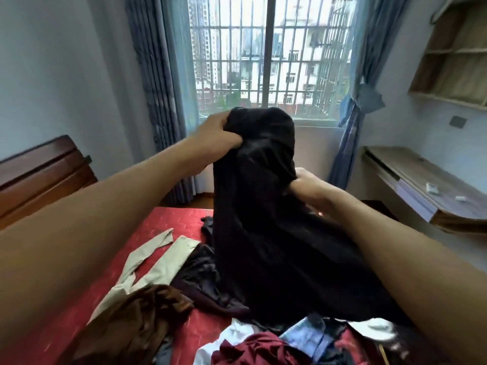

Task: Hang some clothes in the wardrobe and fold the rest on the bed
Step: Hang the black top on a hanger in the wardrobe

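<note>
Starting from the left, I saw the wooden headboard point(39, 175) and the bed point(163, 225) with its red cover, where a beige garment point(158, 259) and a brown garment point(142, 317) lay loose. The left hand point(216, 138) was raised, its fingers curled tight around the bunched top of the black garment point(263, 219). This garment hung in the middle, between both hands, above the bed. I judged the risk like this: its lower end rested on the pile of mixed clothes point(263, 346) at the near edge, so lifting more could drag other pieces off the bed. The top was also bunched, so I could not tell what kind of garment it was, and a fold could begin at the wrong end. Its long axis ran nearly upright, the gathered end pointing up toward the window point(268, 56) and the wide end falling toward me. The right hand point(308, 185) was lower, gripping a fold at the cloth's right side, its fingertips partly hidden. At the far right stood the desk point(421, 177).
</note>
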Motion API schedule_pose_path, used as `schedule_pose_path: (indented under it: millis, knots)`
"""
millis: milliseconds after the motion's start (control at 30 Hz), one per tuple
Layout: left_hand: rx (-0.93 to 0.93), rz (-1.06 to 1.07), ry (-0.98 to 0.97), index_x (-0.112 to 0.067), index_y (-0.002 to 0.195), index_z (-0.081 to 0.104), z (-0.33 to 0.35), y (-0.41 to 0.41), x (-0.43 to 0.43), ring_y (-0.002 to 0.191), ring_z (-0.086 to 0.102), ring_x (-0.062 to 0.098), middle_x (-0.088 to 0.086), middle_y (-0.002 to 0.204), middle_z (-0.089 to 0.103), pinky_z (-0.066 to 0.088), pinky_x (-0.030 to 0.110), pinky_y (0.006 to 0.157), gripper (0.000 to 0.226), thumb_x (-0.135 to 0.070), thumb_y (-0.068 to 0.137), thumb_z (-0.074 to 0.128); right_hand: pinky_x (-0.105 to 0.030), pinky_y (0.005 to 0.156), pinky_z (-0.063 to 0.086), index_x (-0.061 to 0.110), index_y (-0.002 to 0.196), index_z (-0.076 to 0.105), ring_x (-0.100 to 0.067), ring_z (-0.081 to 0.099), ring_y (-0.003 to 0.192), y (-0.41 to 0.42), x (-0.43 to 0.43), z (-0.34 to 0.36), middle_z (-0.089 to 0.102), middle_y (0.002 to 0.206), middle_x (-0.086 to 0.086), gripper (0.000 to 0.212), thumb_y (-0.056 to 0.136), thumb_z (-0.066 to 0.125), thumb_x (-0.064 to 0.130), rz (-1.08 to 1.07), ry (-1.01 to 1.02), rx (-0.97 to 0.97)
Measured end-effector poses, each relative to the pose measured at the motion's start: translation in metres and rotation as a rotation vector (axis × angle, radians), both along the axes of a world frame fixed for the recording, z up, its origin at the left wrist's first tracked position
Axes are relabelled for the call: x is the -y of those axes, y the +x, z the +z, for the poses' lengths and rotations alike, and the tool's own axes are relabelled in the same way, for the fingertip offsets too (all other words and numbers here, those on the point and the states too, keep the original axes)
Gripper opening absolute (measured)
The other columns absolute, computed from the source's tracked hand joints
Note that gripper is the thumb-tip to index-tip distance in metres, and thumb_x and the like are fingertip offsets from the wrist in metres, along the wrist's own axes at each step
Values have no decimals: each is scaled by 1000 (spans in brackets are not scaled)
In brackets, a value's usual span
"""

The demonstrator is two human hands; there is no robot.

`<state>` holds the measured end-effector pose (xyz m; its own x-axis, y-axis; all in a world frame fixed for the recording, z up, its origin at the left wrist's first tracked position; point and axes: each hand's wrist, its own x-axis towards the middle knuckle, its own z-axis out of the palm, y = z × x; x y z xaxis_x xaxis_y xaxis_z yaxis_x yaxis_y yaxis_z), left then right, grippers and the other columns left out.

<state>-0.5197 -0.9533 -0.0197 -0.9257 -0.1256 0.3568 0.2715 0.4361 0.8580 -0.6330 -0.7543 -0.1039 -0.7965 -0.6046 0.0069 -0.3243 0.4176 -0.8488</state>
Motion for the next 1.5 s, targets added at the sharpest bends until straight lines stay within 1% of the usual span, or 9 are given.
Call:
schedule_pose_path:
  millis: [133,233,633,733,833,1000,1133,1300,1500]
  knots:
    - [223,-14,-135,-34,84,70,9,20,48,88,72,19,-4,85,74,60,30,77,15,-26,73,62,-26,62,48,22,74,69,-11,60,65,15,-5,49,67,65,10,26,61,51,9,-131,-101,-167]
    - [366,-78,-220,-34,109,64,1,31,59,95,74,17,2,104,76,60,31,83,35,-37,74,68,-30,73,51,24,84,71,-10,63,78,36,0,87,71,77,12,27,65,53,17,-127,-139,-307]
    - [56,-13,-413,-1,94,58,-18,29,24,80,57,20,13,85,64,48,38,73,13,0,84,65,-35,70,49,15,90,54,-28,60,82,96,2,119,59,80,-2,9,86,60,18,-161,325,-834]
    - [-39,127,-538,-11,99,49,-8,28,37,78,53,18,2,83,56,41,29,64,28,7,78,55,-38,78,53,19,103,52,-25,64,89,98,-17,91,65,94,-3,38,83,73,43,-75,498,-695]
    - [-181,137,-609,-18,101,46,6,33,38,73,51,14,0,81,56,40,30,61,38,8,74,50,-28,66,48,30,99,56,-10,65,83,108,-14,67,64,93,7,46,74,72,65,11,283,-218]
    - [-410,77,-808,-14,112,55,18,46,33,102,50,20,-1,104,56,42,30,82,44,11,75,55,-37,66,56,24,101,56,-22,68,72,114,10,21,65,77,-2,25,80,68,28,105,-94,275]
    - [-459,98,-983,-7,126,59,12,61,44,116,44,25,8,121,57,45,39,95,57,18,75,54,-29,74,57,37,126,53,-13,68,82,127,55,-19,70,98,-1,54,79,77,26,78,89,-28]
    - [-547,101,-1063,-6,122,62,24,77,67,109,47,29,10,113,55,49,46,87,52,17,75,61,-33,87,59,34,102,69,-8,71,93,143,103,-44,75,98,8,27,78,76,24,56,-52,-94]
    - [-307,253,-1284,-27,146,38,31,85,129,119,57,30,3,135,57,49,50,98,66,-5,88,59,-28,62,47,19,75,67,1,59,62,126,84,-11,68,67,8,21,80,81,35,-181,-156,-317]
